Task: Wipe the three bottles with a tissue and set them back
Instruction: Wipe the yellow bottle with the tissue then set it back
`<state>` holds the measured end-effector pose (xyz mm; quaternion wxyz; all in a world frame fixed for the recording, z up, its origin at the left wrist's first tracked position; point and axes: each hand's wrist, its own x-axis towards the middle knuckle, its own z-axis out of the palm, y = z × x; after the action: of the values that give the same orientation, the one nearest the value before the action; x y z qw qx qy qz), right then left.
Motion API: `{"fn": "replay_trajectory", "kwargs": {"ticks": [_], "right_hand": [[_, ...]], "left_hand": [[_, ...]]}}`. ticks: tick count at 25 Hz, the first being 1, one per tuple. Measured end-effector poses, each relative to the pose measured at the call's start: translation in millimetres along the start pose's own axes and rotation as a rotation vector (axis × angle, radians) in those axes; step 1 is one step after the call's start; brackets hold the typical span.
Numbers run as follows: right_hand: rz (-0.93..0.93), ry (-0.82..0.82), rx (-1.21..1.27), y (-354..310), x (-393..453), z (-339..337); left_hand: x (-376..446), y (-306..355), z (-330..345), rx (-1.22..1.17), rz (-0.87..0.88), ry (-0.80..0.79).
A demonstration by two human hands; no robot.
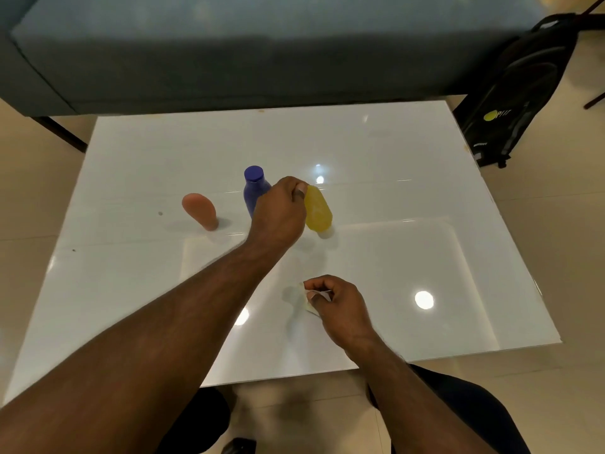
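Pinching a crumpled tissue (pixel 307 298), the right hand (pixel 340 306) rests low on the white worktop (pixel 393 198). Farther off, the left hand (pixel 278 214) grips the yellow bottle (pixel 318 209), beside the blue bottle (pixel 253 188) and the pink bottle (pixel 199 209). No labels are readable on them.

Peach bottle (pixel 200 210), blue bottle (pixel 254 188), yellow bottle (pixel 318 209) standing in row; crumpled tissue (pixel 307 298) nearer.
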<state>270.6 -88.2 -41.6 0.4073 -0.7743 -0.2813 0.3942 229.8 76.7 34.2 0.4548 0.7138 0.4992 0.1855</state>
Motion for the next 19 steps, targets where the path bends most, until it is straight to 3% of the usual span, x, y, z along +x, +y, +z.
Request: {"fn": "replay_trajectory", "kwargs": {"ticks": [7,12,19], "right_hand": [[-0.156,-0.079,-0.172,-36,-53,14],[-0.228,-0.245,-0.223,-68,-116,21],[-0.343,-0.414,-0.406,-93,-182,22]], "left_hand": [[-85,-10,-63,-0.355,-0.192,-0.039],[-144,-6,-91,-0.579,-0.297,-0.031],[-232,-8,-106,-0.932,-0.494,-0.214]]}}
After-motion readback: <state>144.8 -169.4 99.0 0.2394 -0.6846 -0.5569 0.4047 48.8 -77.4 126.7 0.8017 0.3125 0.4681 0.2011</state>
